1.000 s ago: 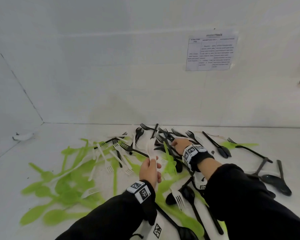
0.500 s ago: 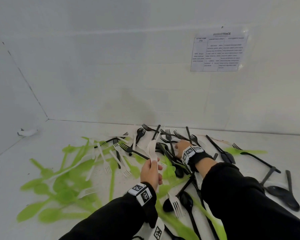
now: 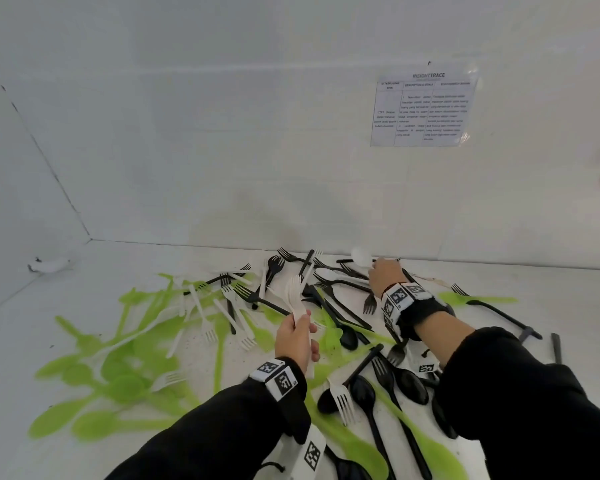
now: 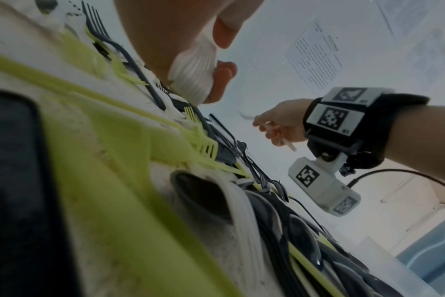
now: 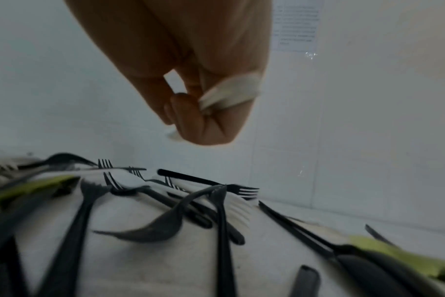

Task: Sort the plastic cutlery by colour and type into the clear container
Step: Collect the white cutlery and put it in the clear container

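My left hand point(image 3: 300, 327) grips a stack of white forks point(image 3: 294, 295) by the handles, tines up, above the middle of the pile. In the left wrist view the ends of the stacked white handles point(image 4: 193, 78) show between its fingers. My right hand point(image 3: 378, 271) is raised over the black cutlery point(image 3: 340, 306) near the back wall and pinches a white spoon point(image 3: 361, 256), bowl up. The right wrist view shows the right hand point(image 5: 203, 114) curled round the spoon's white handle point(image 5: 231, 92). No clear container shows in any view.
Green spoons point(image 3: 118, 375) lie heaped at the left, with loose white forks point(image 3: 205, 320) beside them. Black spoons point(image 3: 409, 386) and a white fork point(image 3: 342, 400) lie close to my sleeves. A printed sheet point(image 3: 425, 110) hangs on the back wall.
My right hand has come up off the black pile with a white spoon, moving back toward the wall. The left hand keeps hold of the white forks, hardly moved.
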A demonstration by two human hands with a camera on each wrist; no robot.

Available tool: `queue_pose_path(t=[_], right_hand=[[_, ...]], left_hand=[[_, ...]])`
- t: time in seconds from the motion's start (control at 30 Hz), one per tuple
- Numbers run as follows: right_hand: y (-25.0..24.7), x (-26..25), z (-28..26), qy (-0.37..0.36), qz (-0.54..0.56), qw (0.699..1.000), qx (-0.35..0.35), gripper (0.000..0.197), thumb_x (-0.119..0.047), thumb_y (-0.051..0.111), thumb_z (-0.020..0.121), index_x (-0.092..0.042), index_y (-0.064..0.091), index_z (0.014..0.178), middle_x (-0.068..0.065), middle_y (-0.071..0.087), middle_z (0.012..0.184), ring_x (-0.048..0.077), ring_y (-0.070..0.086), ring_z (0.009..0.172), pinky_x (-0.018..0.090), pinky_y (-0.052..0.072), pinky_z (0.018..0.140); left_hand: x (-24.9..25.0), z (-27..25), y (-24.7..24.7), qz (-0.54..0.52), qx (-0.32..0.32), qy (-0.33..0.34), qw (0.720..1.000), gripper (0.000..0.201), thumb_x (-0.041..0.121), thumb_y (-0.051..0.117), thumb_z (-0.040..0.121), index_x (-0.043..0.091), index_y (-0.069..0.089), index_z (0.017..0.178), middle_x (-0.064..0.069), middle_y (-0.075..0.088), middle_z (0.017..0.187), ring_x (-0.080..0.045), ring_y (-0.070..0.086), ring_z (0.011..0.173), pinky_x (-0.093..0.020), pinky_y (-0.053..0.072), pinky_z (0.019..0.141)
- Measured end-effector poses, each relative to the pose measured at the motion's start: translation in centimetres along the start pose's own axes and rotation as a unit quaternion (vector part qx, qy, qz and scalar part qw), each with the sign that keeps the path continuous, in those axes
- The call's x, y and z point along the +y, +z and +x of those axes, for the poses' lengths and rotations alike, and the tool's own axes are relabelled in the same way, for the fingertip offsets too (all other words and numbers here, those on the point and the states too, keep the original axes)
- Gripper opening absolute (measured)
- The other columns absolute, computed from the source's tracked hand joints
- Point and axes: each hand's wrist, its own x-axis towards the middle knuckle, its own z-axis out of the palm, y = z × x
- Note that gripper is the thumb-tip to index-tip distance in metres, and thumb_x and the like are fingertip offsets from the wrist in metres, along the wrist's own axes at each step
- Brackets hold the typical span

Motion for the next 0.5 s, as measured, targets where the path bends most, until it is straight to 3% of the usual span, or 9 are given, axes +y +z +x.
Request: queue_pose_path(t=[0.1,0.23,0.4,0.5], right_hand=[[-0.2,-0.3,0.3,-0.014,0.011,0.999,-0.026,0.035,-0.015,0.033,0.1,0.001,0.048,0.128,0.019,0.051,0.131,0.032,0.049,0.122,0.032,0.039,0.097],[0.2,-0.6,1.1,-0.048,0.002,0.996,-0.081,0.032,-0.022,0.043,0.096,-0.002,0.058,0.117,0.015,0.06,0.121,0.029,0.055,0.113,0.029,0.043,0.089],[2.0,-1.0,2.6,-0.068,-0.019,0.991,-0.111,0.04,-0.007,0.037,0.096,-0.005,0.042,0.136,0.017,0.054,0.13,0.029,0.053,0.119,0.031,0.041,0.096],[3.0,-1.1,3.3,-0.071,-0.042,0.989,-0.122,0.038,-0.009,0.038,0.095,-0.005,0.045,0.133,0.016,0.051,0.134,0.03,0.051,0.123,0.033,0.039,0.102]], left_hand=[[-0.2,-0.1,0.7,0.008,-0.006,0.002,1.0,0.013,0.016,0.042,0.097,0.018,0.054,0.091,-0.003,0.045,0.077,-0.014,0.038,0.045,-0.022,0.031,0.039],[0.0,-0.2,1.4,0.015,-0.016,-0.007,1.0,0.012,0.016,0.042,0.097,0.015,0.053,0.093,-0.004,0.045,0.077,-0.016,0.037,0.045,-0.022,0.031,0.04],[1.3,1.4,2.2,0.018,-0.022,-0.001,1.0,0.015,0.017,0.043,0.097,0.014,0.051,0.085,-0.004,0.044,0.075,-0.015,0.037,0.044,-0.022,0.03,0.039],[1.5,2.3,2.5,0.025,-0.018,0.0,1.0,0.017,0.018,0.044,0.098,0.014,0.05,0.083,-0.004,0.044,0.074,-0.015,0.038,0.044,-0.021,0.031,0.039]])
